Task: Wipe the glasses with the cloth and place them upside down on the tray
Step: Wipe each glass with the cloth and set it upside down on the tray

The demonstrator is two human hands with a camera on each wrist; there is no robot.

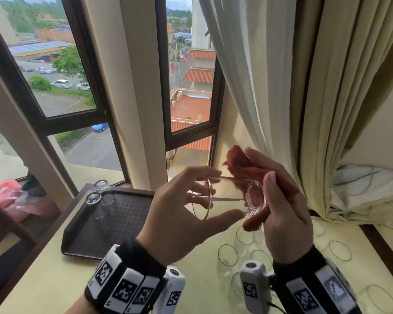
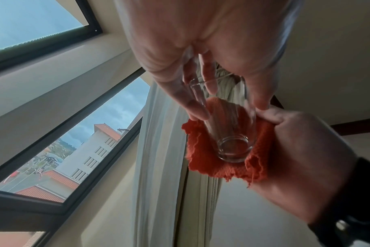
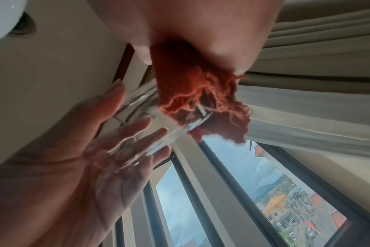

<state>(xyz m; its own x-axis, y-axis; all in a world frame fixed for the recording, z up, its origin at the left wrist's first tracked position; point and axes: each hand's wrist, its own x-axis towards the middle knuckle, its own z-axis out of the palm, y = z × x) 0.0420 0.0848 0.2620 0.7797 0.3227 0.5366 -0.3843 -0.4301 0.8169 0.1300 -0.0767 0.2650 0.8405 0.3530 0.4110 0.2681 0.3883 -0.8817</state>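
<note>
No brand name or readable writing shows anywhere; the only markings are black-and-white square code tags on the wristbands (image 1: 125,288).

The glass (image 1: 227,198) in hand is a clear, plain tumbler lying on its side in the air above the surface (image 1: 55,282), rim toward the left hand, thick base toward the right. The left hand (image 1: 179,223) takes it near the rim, thumb beneath and fingers (image 1: 202,175) only lightly bent over the top, a loose grip. The right hand (image 1: 286,214) has its grip closed around the rust-orange knitted cloth (image 1: 243,168), frayed at its edges, which cups the glass's base.

The dark brown tray (image 1: 114,225), textured inside, sits on the pale yellow surface toward the window. Two glasses (image 1: 98,200) stand upside down in its far left corner, just beside each other. Several more clear glasses (image 1: 228,257) stand upright on the surface below the hands and further right. Cream curtains (image 1: 281,87) hang at right.
</note>
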